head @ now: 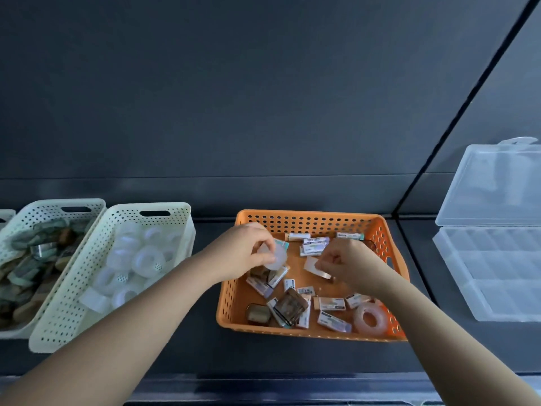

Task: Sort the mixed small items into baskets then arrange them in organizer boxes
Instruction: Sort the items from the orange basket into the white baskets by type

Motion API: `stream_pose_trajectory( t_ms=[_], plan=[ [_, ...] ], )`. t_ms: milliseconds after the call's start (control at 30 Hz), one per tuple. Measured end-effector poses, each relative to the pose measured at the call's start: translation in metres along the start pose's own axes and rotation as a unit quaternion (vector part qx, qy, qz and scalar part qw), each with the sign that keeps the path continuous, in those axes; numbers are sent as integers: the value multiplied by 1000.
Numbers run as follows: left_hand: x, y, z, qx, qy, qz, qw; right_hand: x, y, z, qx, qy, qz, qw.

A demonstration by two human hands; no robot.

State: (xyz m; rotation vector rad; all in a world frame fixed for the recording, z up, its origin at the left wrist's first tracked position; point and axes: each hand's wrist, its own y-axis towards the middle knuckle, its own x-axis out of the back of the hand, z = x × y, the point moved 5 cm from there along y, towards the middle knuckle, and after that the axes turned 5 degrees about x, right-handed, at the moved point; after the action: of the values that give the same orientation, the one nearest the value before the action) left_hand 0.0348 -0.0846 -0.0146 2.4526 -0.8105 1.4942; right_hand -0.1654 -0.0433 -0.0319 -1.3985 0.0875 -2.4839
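Clear roll face up | left hand grips | right hand pinches packet

Perforated matt plastic orange basket, translucent glossy tape roll, clear plastic organizer box

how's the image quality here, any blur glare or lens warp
Head view: dim, flat light, no hard glare; wide-angle warp leans the cream basket outward; its tape rolls look washed out; left hand and right hand slightly soft.

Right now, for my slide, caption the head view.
Left hand holds tape roll, right hand pinches an item, over orange basket.
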Motion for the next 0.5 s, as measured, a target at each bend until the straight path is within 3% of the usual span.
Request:
stream_pose_trajectory(
  t_ms=[133,267,367,500],
  plan=[
    [-16,17,5,42,17,-23,999,-4,7,-12,28,-97,-28,994],
    [-21,13,9,59,71,-16,996,-8,1,-2,129,-77,-33,988],
    [-27,10,4,33,136,51,989,-21,0,11,184,-25,56,981],
    [-27,8,-4,33,187,104,976,-39,1,20,189,0,157,969]
  ],
)
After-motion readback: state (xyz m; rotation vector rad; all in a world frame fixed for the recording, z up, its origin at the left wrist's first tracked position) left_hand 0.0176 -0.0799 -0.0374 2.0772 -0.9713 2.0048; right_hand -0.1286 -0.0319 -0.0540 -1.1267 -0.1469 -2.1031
